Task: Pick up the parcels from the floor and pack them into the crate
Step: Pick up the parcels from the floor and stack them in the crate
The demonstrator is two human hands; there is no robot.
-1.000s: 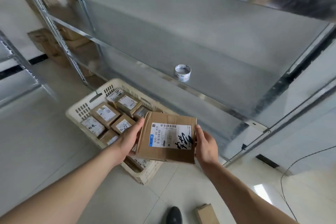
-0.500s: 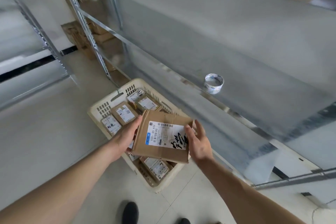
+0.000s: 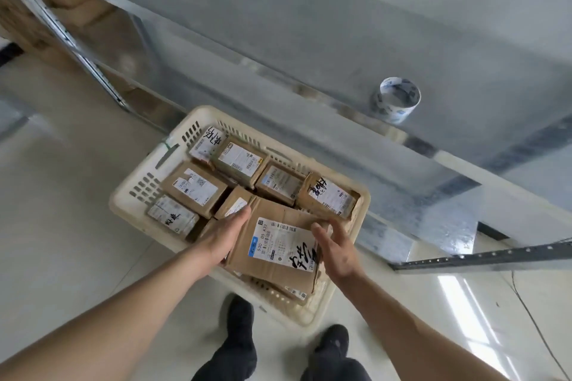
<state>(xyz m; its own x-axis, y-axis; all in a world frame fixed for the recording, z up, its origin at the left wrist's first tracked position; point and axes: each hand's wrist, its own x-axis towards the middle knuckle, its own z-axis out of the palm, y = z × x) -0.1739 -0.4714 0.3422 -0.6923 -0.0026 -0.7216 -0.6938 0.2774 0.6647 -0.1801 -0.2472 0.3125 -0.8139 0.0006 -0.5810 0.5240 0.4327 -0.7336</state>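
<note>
The crate (image 3: pixel 145 195) is nearly full of parcels. Both hands, left hand (image 3: pixel 226 233) and right hand (image 3: pixel 337 252), with straight fingers flank a large parcel (image 3: pixel 278 247) on top at its near end. No parcels show on the floor.

Bare forearms, dark trousers (image 3: pixel 229 359), black shoes (image 3: pixel 240 312)

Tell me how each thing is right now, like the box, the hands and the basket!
Big parcel: lying flat on top of the other parcels in the crate, label up.
Left hand: fingers straight, against the parcel's left edge.
Right hand: fingers loose, at its right edge.
Crate: on the floor, nearly full.
Small parcels: packed inside, labels up.
Tape roll: on the metal shelf.
</note>
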